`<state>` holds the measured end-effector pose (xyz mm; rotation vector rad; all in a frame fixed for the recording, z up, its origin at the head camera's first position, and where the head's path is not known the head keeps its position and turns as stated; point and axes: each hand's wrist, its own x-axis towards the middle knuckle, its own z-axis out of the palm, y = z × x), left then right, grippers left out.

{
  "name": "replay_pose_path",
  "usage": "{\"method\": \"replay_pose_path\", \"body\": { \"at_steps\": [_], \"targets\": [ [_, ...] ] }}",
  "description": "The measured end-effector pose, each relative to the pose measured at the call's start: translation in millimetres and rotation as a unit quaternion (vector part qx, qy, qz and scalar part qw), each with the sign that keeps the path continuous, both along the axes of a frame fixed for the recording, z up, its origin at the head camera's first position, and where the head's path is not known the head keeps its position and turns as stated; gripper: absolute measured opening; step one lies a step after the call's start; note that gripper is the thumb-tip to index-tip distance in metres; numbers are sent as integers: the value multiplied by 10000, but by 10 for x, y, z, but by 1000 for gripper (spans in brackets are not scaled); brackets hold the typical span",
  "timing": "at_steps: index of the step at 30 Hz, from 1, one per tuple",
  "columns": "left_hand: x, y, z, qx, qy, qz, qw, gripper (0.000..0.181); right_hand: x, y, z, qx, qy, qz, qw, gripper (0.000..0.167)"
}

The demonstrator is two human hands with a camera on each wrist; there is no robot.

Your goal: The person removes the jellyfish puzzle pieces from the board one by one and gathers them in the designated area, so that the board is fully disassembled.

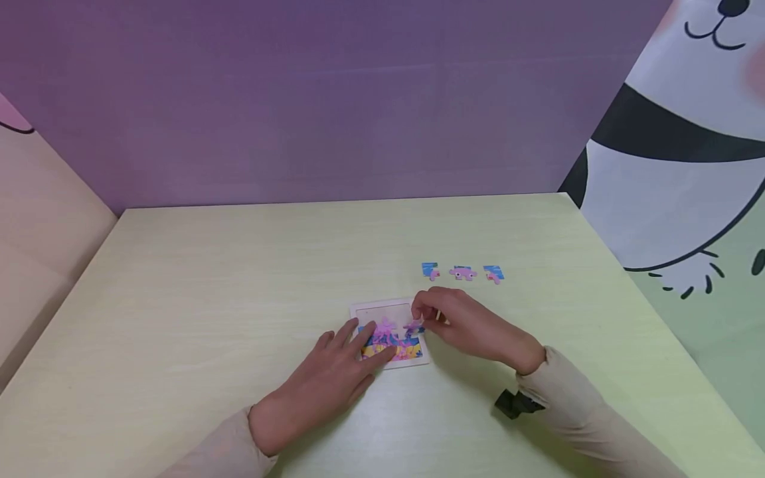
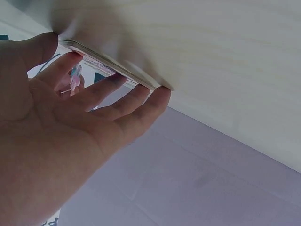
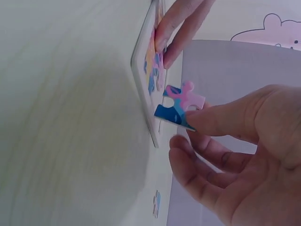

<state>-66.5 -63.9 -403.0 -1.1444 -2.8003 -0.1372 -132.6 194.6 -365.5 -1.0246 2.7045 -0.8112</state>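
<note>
A small puzzle board (image 1: pixel 382 312) with a pale frame lies on the table, its lower part filled with pink, blue and yellow pieces and its upper part bare. My left hand (image 1: pixel 325 382) rests on the board's left side and lower edge with fingers spread; the left wrist view shows its fingertips along the board's edge. Between thumb and fingers, my right hand (image 1: pixel 472 325) pinches a pink and blue puzzle piece (image 3: pixel 181 103). That piece is tilted just above the board's right side, apart from it in the right wrist view.
Beyond the right hand, three loose puzzle pieces lie in a row: a left one (image 1: pixel 430 271), a middle one (image 1: pixel 463 273) and a right one (image 1: pixel 493 273). A purple wall (image 1: pixel 335 133) rises behind the pale table (image 1: pixel 209 285). Printed panels flank both sides.
</note>
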Motion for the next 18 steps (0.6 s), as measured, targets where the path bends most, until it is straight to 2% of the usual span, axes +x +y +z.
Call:
{"method": "replay_pose_path", "body": {
  "at_steps": [18],
  "targets": [
    [-5, 4, -26, 32, 147, -37, 9999, 42, -43, 117, 63, -270, -38, -358, 9990, 19]
  ]
}}
